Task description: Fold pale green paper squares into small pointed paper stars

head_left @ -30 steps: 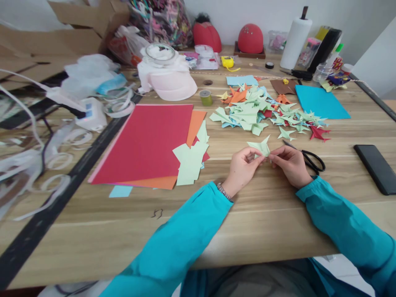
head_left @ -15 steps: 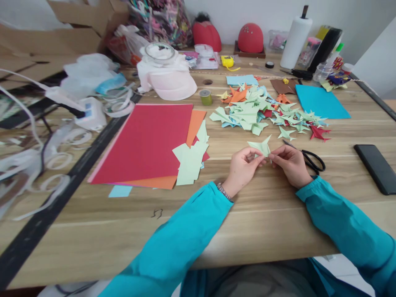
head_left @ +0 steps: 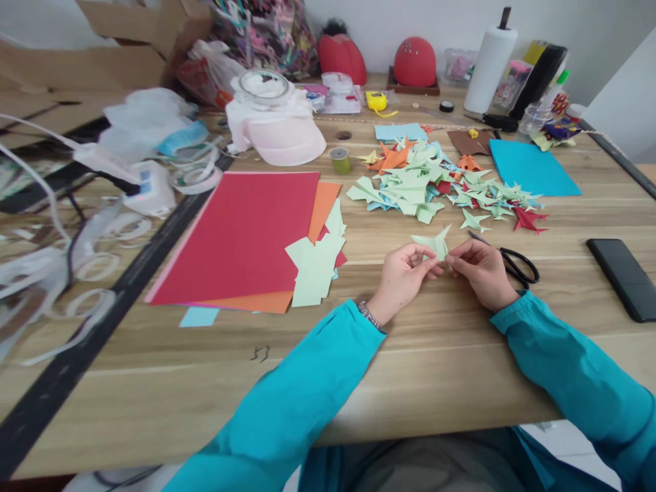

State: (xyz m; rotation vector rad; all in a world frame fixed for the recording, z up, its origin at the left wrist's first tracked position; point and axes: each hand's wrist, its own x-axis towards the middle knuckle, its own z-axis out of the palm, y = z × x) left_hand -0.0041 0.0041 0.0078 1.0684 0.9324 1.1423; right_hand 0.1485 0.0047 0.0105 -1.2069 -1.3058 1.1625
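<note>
Between my two hands is a pale green folded paper piece (head_left: 435,243) with pointed wings. My left hand (head_left: 404,275) pinches its left and lower side. On the right, my right hand (head_left: 477,268) has thumb and forefinger pressed together at its lower right edge; the fingertips hide the part they hold. Black-handled scissors (head_left: 523,265) lie beside and partly behind my right hand. Beyond both hands spreads a pile of folded paper pieces (head_left: 417,179) in green, orange, blue and red.
Left of my hands lie a red paper sheet (head_left: 246,239), orange sheets and green paper cut-outs (head_left: 318,270). A phone (head_left: 622,279) rests at the right, a blue sheet (head_left: 536,167) behind it. Further back stand a green tape roll (head_left: 340,161) and a white cap (head_left: 284,140).
Almost nothing differs. The green folded paper and my fingertips have shifted very slightly; both hands keep their hold.
</note>
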